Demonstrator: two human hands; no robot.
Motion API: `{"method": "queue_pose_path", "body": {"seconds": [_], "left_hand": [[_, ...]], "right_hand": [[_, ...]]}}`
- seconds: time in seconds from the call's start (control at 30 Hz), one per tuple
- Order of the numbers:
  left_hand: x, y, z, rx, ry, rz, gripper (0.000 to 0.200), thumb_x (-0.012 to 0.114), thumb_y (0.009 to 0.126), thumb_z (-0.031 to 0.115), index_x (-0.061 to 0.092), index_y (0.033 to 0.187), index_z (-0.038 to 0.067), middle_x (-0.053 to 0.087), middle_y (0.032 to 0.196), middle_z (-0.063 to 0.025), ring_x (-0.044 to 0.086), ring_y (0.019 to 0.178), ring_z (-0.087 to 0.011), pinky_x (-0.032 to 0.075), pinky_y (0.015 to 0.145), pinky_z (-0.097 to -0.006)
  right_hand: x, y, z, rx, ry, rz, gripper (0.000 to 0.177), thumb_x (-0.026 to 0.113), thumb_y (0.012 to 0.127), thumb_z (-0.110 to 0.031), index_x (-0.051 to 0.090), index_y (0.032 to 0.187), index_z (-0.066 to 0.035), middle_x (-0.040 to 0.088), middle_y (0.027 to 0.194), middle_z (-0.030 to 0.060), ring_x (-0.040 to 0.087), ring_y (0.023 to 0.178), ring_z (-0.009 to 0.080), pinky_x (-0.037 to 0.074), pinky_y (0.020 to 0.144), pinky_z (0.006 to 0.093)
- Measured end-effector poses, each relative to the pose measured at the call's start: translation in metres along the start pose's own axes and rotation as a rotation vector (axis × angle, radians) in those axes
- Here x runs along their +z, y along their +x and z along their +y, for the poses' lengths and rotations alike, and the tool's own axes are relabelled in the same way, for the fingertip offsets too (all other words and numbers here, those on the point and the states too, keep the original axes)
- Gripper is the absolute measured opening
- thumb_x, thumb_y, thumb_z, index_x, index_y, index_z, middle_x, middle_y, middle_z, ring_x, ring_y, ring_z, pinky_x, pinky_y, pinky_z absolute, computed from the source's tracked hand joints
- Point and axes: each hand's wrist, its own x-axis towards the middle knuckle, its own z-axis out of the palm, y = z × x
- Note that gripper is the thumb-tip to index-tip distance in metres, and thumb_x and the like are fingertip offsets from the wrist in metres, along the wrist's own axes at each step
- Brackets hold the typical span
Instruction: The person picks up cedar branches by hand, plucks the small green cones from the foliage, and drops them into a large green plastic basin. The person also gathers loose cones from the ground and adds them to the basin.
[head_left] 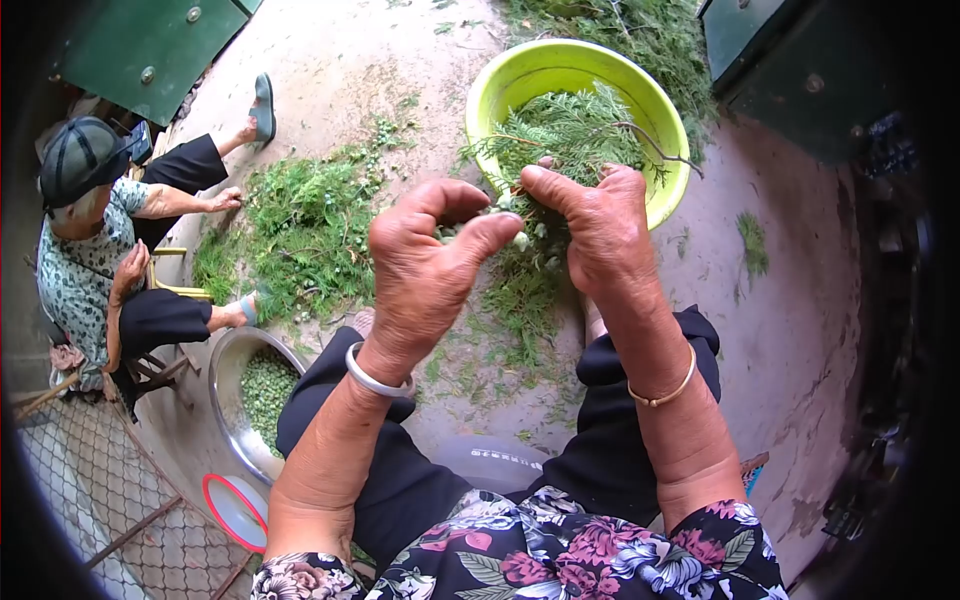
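Observation:
My right hand (610,225) grips a green leafy sprig (575,130), its thumb and fingers pressed together on the stem. Close beside it on the left, my left hand (430,255) is curled, thumb and forefinger bent toward small pale green seed cones (512,215) on the sprig; some cones show inside the curled fingers. Both hands are at the near rim of a yellow-green basin (480,105), above the floor. A steel bowl (228,400) of small green cones (268,392) stands at the lower left, beside my leg.
Cut branches (310,225) lie on the floor ahead left, more (640,40) behind the basin. Another person (95,240) sits at the left, one hand near the branches. A red-rimmed container (235,510) and wire mesh (100,480) are at lower left; green cabinets stand at both upper corners.

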Motion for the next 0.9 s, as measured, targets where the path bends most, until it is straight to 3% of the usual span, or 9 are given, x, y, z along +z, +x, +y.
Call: {"method": "queue_pose_path", "body": {"seconds": [0.1,0.13,0.2,0.27,0.3,0.4,0.7,0.8,0.9], "left_hand": [[0.0045,-0.0030,-0.0002,-0.003,0.096,-0.012,0.016,0.075,0.074,0.007,0.065,0.082,-0.002,0.064,0.069,-0.0057,0.060,0.065,-0.0108,0.049,0.062,-0.0245],[0.0054,-0.0029,-0.0020,-0.016,0.107,-0.011,0.016,0.075,0.074,0.006,0.065,0.082,-0.003,0.063,0.067,-0.0058,0.060,0.065,-0.0106,0.048,0.061,-0.0247],[0.0010,0.0005,-0.0036,-0.015,0.065,-0.049,0.013,0.072,0.080,0.008,0.064,0.085,-0.002,0.062,0.071,-0.0028,0.055,0.061,-0.0059,0.045,0.054,-0.0197],[-0.0042,0.0036,0.0017,-0.447,-0.215,-0.068,0.015,0.068,0.085,0.012,0.062,0.087,-0.001,0.059,0.067,-0.0021,0.048,0.051,-0.0031,0.037,0.041,-0.0172],[-0.0023,0.0031,-0.0003,-0.467,-0.346,-0.051,0.016,0.065,0.087,0.015,0.060,0.089,0.000,0.056,0.065,-0.0014,0.041,0.045,-0.0016,0.029,0.035,-0.0155],[-0.0019,0.0014,0.0020,-0.497,-0.475,-0.098,0.017,0.067,0.086,0.015,0.060,0.089,0.000,0.057,0.065,-0.0016,0.042,0.045,-0.0023,0.030,0.036,-0.0155],[0.0016,0.0013,-0.0059,-0.319,-0.160,-0.099,0.009,0.067,0.083,0.006,0.061,0.086,0.000,0.057,0.064,0.0014,0.043,0.045,-0.0019,0.030,0.038,-0.0155],[0.0010,0.0028,-0.0043,-0.321,-0.218,-0.038,0.005,0.065,0.083,0.003,0.062,0.085,-0.001,0.058,0.064,0.0000,0.043,0.045,-0.0021,0.030,0.039,-0.0154],[0.0009,0.0033,-0.0027,-0.264,-0.286,0.002,0.005,0.063,0.084,0.002,0.062,0.087,-0.001,0.059,0.064,-0.0015,0.044,0.045,-0.0022,0.031,0.039,-0.0157]], "right_hand": [[-0.0009,-0.0008,0.0032,0.011,-0.019,-0.032,0.009,0.067,0.074,0.003,0.066,0.083,0.004,0.066,0.075,0.0053,0.060,0.062,0.0095,0.049,0.055,0.0242],[-0.0022,-0.0004,0.0019,0.022,-0.018,-0.065,0.015,0.068,0.075,0.003,0.064,0.089,0.003,0.066,0.082,0.0067,0.062,0.068,0.0122,0.051,0.061,0.0256],[-0.0028,-0.0001,-0.0006,0.032,-0.017,-0.097,0.020,0.068,0.076,0.004,0.063,0.095,0.003,0.066,0.088,0.0080,0.064,0.073,0.0148,0.054,0.067,0.0270],[-0.0028,-0.0006,-0.0022,0.075,-0.040,-0.074,0.019,0.068,0.076,0.004,0.063,0.095,0.003,0.066,0.088,0.0081,0.064,0.073,0.0142,0.054,0.066,0.0263],[-0.0031,-0.0007,-0.0019,0.075,-0.040,-0.073,0.019,0.068,0.076,0.004,0.063,0.095,0.003,0.066,0.088,0.0081,0.064,0.073,0.0142,0.054,0.066,0.0263],[-0.0030,-0.0008,0.0000,0.074,-0.056,-0.077,0.018,0.067,0.076,0.004,0.063,0.094,0.003,0.066,0.087,0.0080,0.064,0.072,0.0136,0.054,0.066,0.0264],[-0.0048,-0.0002,0.0019,0.110,-0.140,-0.072,0.018,0.068,0.075,0.004,0.064,0.093,0.003,0.067,0.085,0.0075,0.064,0.069,0.0137,0.054,0.063,0.0259],[-0.0039,-0.0003,0.0014,0.108,-0.145,-0.146,0.018,0.068,0.075,0.003,0.064,0.092,0.004,0.067,0.085,0.0078,0.064,0.069,0.0135,0.053,0.064,0.0258],[0.0006,-0.0016,0.0002,0.071,-0.069,-0.114,0.007,0.067,0.073,0.001,0.066,0.079,0.004,0.064,0.071,0.0062,0.058,0.057,0.0097,0.047,0.051,0.0228]]}}
